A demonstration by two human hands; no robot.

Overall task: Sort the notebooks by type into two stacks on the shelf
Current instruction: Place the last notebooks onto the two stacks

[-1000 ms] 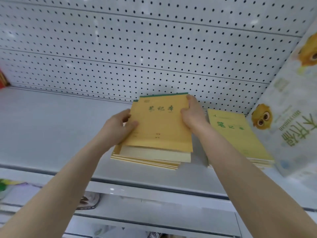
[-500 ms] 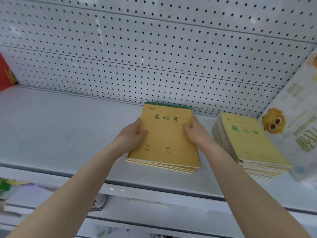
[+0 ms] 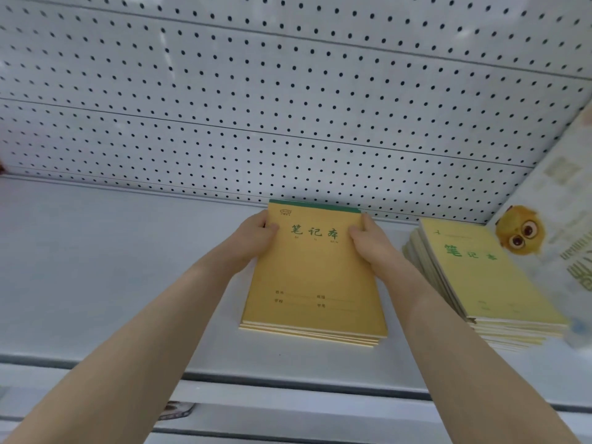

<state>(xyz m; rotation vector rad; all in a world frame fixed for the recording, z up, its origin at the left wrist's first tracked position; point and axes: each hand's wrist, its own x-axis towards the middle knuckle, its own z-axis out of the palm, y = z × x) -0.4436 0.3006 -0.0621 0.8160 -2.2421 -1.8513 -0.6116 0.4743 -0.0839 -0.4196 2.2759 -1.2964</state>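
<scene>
A stack of orange-yellow notebooks with a green top binding and green characters lies flat on the white shelf, in the middle. My left hand grips its upper left edge, thumb on the cover. My right hand grips the upper right edge the same way. To the right sits a second, taller stack of paler yellow-green notebooks, slightly fanned, untouched.
A white pegboard wall closes the back of the shelf. A large pale packet with a yellow owl cartoon leans at the far right, against the pale stack. The shelf's front lip runs below, a lower shelf beneath it.
A second ago the top notebooks were tilted up off the stack. They now lie flat and squared on it, and both hands have slid to the upper corners.
</scene>
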